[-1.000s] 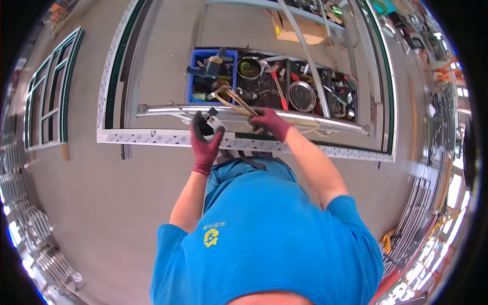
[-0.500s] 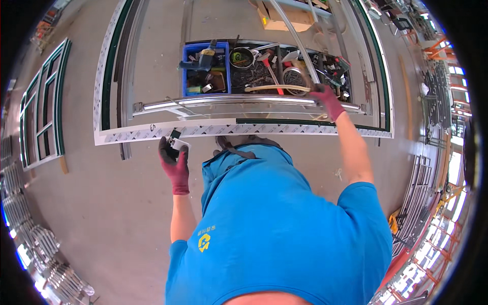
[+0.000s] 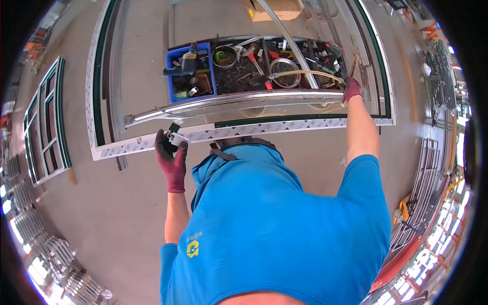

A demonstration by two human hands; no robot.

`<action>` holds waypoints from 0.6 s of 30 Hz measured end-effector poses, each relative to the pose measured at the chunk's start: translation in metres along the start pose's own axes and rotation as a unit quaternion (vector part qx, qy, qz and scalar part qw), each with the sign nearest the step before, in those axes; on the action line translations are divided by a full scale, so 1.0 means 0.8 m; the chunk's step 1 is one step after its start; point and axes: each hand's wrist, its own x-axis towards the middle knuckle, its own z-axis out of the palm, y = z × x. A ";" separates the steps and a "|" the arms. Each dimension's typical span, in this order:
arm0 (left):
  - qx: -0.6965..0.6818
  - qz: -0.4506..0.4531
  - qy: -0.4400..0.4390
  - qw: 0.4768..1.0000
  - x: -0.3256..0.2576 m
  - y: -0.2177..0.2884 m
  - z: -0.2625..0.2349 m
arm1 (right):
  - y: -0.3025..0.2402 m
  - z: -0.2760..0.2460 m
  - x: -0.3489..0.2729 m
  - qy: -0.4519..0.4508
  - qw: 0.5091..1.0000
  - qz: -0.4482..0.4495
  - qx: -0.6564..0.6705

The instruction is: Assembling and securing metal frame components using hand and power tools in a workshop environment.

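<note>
At the frame's near left corner, my left hand [image 3: 172,160], in a maroon and black glove, pinches a small white and dark green piece [image 3: 174,134] whose exact kind I cannot make out. My right hand [image 3: 352,92], gloved alike, is over the right end of the metal rail [image 3: 234,101]. Its fingers close on the end of a long, thin, tan stick [image 3: 312,73], slightly curved, which reaches left over the tools. A dark block-like thing [image 3: 259,82] lies by the stick's far end; whether they are joined is unclear. Before me lies the large green and white frame [image 3: 284,125].
Inside the frame, a blue crate [image 3: 214,76] holds a power drill [image 3: 189,61]. Beside it, a dark tray holds a red-handled hammer [image 3: 252,57], a coil of wire [image 3: 285,72] and loose parts. A cardboard box [image 3: 274,10] stands beyond. Another frame [image 3: 48,127] leans at left.
My right hand has moved right along the rail, bringing the tan stick with it. My left hand keeps the small piece, nearly in place. The view has shifted slightly.
</note>
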 end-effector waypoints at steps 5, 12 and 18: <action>0.018 -0.009 -0.028 0.999 0.004 -0.017 0.026 | 0.067 -0.068 0.081 -0.006 0.795 -0.191 -0.576; 0.044 -0.035 -0.108 0.993 0.029 -0.023 0.068 | 0.058 -0.001 -0.119 -0.096 0.987 -0.115 0.064; 0.115 -0.051 -0.208 0.970 0.088 -0.036 0.122 | 0.040 0.006 -0.291 -0.169 0.933 -0.292 -0.127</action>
